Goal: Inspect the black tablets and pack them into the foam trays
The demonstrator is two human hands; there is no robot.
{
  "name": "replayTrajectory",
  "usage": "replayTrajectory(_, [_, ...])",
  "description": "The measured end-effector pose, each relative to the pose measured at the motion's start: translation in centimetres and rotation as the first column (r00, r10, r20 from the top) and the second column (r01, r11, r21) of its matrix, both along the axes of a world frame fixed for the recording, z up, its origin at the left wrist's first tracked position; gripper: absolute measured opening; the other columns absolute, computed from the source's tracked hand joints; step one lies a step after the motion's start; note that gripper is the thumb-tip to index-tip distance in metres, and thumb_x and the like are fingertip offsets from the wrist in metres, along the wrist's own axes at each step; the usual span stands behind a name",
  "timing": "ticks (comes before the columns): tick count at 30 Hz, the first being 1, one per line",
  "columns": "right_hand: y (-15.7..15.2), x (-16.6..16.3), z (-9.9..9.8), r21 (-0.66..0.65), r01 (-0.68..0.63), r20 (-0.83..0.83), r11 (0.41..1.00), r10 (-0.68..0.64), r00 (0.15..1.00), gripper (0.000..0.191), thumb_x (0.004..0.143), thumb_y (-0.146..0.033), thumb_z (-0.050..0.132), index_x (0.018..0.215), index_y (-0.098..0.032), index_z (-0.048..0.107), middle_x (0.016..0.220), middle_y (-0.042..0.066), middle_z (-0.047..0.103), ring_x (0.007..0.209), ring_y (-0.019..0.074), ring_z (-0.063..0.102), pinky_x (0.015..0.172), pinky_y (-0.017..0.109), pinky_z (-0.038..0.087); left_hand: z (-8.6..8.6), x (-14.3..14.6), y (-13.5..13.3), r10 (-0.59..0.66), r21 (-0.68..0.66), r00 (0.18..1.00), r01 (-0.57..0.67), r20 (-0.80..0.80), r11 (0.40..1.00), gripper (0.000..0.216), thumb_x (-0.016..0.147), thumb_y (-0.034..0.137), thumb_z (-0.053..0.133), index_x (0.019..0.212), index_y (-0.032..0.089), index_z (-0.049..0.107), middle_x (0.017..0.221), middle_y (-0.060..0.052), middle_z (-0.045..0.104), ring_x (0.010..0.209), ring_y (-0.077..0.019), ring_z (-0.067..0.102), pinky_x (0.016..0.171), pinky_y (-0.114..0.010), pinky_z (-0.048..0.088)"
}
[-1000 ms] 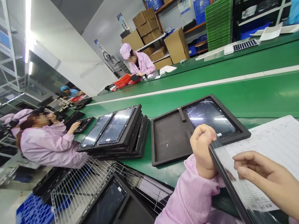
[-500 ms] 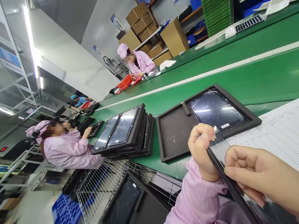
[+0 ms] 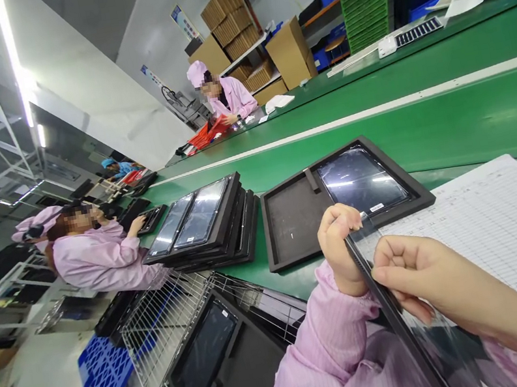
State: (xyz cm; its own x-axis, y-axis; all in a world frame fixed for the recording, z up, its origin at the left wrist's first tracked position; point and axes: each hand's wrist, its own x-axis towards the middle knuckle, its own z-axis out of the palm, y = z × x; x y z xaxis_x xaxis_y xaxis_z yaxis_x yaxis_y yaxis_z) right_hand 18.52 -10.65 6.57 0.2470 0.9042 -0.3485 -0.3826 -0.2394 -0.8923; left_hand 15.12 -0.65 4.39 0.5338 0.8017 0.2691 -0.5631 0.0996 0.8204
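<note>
left hand (image 3: 341, 249), right hand (image 3: 412, 268) at dark panel (image 3: 413, 346)

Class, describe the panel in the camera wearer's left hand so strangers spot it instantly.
Find the long green bench, then the large white gridded paper sheet on it. Just left of that sheet, a bare left hand grips a thin, black-edged flat panel. Unlike the glossy dark screens in black rectangular trays, it is hand-held and steeply tilted.
</note>
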Motion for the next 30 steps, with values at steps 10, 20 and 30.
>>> replayTrajectory(10, [-0.04, 0.15, -0.34, 0.01, -0.017, -0.032, 1.0, 0.017, 0.999, 0.021, 0.061, -0.036, 0.056, 0.058, -0.02, 0.042, 0.034, -0.009, 0.043, 0.029, 0.0039, 0.033, 0.037, 0.017, 0.023, -0.36, -0.06, 0.03, -0.018, -0.026, 0.999, 0.019, 0.027, 0.999, 0.02, 0.064, 0.026, 0.05, 0.049, 0.018, 0.041, 0.05, 0.002, 0.039, 0.053, -0.0111, 0.038, 0.057, -0.027, 0.03])
replayTrajectory(20, [0.45, 0.26, 0.12, -0.003, -0.037, -0.029, 0.999, 0.037, 0.999, 0.017, 0.059, -0.034, 0.053, 0.058, -0.021, 0.042, 0.032, -0.01, 0.043, 0.027, 0.0042, 0.035, 0.034, 0.016, 0.022, -0.5, -0.04, 0.07, -0.012, -0.022, 1.0, 0.013, 0.009, 1.0, 0.02, 0.064, 0.026, 0.05, 0.048, 0.018, 0.041, 0.049, 0.002, 0.039, 0.052, -0.0113, 0.037, 0.056, -0.027, 0.03])
replayTrajectory(30, [0.14, 0.57, -0.24, -0.01, -0.098, -0.013, 0.995, 0.098, 0.995, 0.014, 0.06, -0.033, 0.05, 0.059, -0.021, 0.042, 0.032, -0.009, 0.044, 0.028, 0.004, 0.034, 0.035, 0.015, 0.022, -0.4, -0.09, 0.05, -0.03, -0.03, 0.999, 0.031, 0.011, 0.999, 0.02, 0.062, 0.025, 0.051, 0.047, 0.018, 0.04, 0.049, 0.002, 0.038, 0.052, -0.0111, 0.036, 0.056, -0.027, 0.03])
